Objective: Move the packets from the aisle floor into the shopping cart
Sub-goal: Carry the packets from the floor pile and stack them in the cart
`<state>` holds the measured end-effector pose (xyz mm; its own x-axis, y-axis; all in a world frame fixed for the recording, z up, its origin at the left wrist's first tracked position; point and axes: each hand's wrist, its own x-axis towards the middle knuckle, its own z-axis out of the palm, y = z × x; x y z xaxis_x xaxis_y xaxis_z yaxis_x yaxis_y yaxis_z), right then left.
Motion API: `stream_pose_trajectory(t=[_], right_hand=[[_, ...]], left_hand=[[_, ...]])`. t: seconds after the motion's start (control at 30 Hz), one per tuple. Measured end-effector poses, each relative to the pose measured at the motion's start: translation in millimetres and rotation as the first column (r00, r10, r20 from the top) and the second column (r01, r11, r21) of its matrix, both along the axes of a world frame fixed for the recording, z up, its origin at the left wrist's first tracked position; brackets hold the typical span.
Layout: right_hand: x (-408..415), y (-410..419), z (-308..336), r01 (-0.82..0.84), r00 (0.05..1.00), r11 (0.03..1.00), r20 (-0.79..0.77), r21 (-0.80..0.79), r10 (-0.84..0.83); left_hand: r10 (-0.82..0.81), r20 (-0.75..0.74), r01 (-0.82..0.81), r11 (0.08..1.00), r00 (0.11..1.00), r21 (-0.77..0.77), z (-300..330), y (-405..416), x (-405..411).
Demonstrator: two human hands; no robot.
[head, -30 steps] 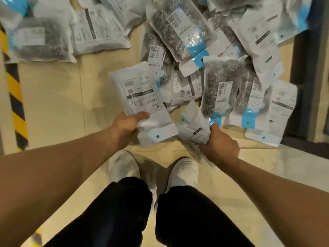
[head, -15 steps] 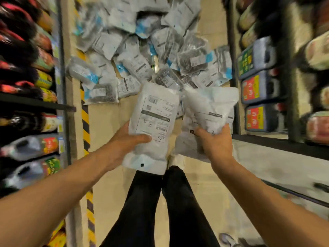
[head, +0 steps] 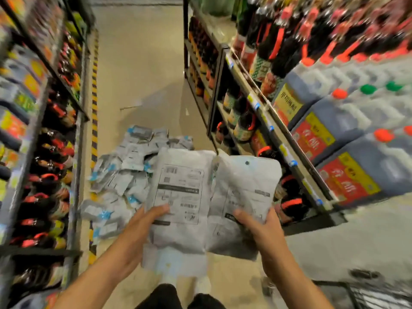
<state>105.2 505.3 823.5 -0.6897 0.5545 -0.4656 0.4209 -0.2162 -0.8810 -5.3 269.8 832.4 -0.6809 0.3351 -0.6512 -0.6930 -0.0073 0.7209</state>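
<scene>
You are holding two packets up in the centre of the frame, one in each hand. Your left hand (head: 142,228) is gripping a flat grey plastic packet with a printed white label (head: 180,197), thumb curled over its face and fingers hidden behind it. Your right hand (head: 258,228) is pinching a second crumpled grey plastic packet with a small hang hole (head: 245,192) near its lower edge, thumb on the front. The two packets are touching along their inner edges.

The wire shopping cart (head: 376,293) is showing only as a dark corner at the lower right of the frame, blurred. The step in hand looks like the carry to it. To do it well, keep both thumbs clamped, since the plastic looks slippery, and swing right and down until the cart rim is plainly under the packets before letting go.

The heap of grey and blue packets on the beige aisle floor (head: 124,181) is lying at centre left, just beyond your hands. Shelves of dark bottles with red caps (head: 274,41) are running along the right, with large grey jugs (head: 347,121) below them, and their shelf edge is passing near your right packet. More shelves are crowding the left edge. Open floor is stretching up the middle of the frame and across the lower right towards the cart.
</scene>
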Motion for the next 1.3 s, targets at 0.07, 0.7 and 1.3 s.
stream_pose_trajectory(t=[0.07, 0.7, 1.3], right_hand=[[8.9, 2.1, 14.0, 0.044, 0.999, 0.999, -0.028, 0.001, -0.044], [171.3, -74.4, 85.7, 0.846, 0.529, 0.529, -0.226, 0.067, -0.818], [450.3, -59.2, 85.1, 0.959, 0.246, 0.265, -0.174, -0.097, -0.954]], left_hand=[[-0.078, -0.038, 0.079, 0.997, 0.996, 0.022, 16.0, 4.8, -3.6], [-0.83, -0.264, 0.869, 0.486, 0.491, 0.09, 65.1, 135.5, 22.4], [-0.962, -0.265, 0.997, 0.05, 0.063, 0.056, 76.7, 269.9, 306.3]])
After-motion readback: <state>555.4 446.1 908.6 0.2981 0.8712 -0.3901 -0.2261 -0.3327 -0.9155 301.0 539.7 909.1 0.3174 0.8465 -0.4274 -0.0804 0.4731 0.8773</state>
